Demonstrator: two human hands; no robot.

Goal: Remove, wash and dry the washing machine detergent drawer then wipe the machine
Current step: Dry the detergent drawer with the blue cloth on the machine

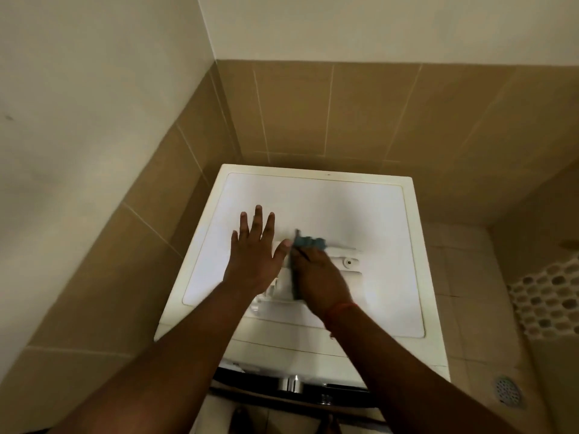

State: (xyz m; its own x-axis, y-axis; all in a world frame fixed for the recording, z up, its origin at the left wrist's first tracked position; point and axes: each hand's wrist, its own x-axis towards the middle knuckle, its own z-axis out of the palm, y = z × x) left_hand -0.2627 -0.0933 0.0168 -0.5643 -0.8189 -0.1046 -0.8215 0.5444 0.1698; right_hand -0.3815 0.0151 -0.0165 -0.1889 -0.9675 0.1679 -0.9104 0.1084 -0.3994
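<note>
- Head view: the washing machine [313,202] stood in a tiled corner, seen from above. The detergent drawer [316,278] lay out of its slot on the machine's white top, near the front edge and mostly hidden under the two hands.
- The left hand [254,249] lay flat, fingers straight and spread. Its palm seemed to press on the drawer's left end and the top beside it, holding nothing.
- The right hand [316,270] was curled round a blue-grey cloth [308,242], which bunched out past the knuckles onto the drawer's far edge. The cloth was blurred, so its exact contact with the drawer could not be told.
- A red thread band [340,308] sat on the right wrist.
- To the right, on the tiled floor, were a round floor drain [508,392] and a white mat with round holes [551,296], both well apart from the machine.
- The machine's door handle [293,384] showed below the arms at the front. The drawer slot itself was hidden.
- Judgement: the step in hand looked like drying the drawer, steadied by the left hand while the right rubbed it with the cloth. Wiping the top could not be ruled out.
- Judgement: the next move would call for turning the drawer to reach its compartments and underside. The left hand would need to hold it firm so that it did not slide off the smooth top. After that the drawer would go back into its slot and the machine would be wiped.
</note>
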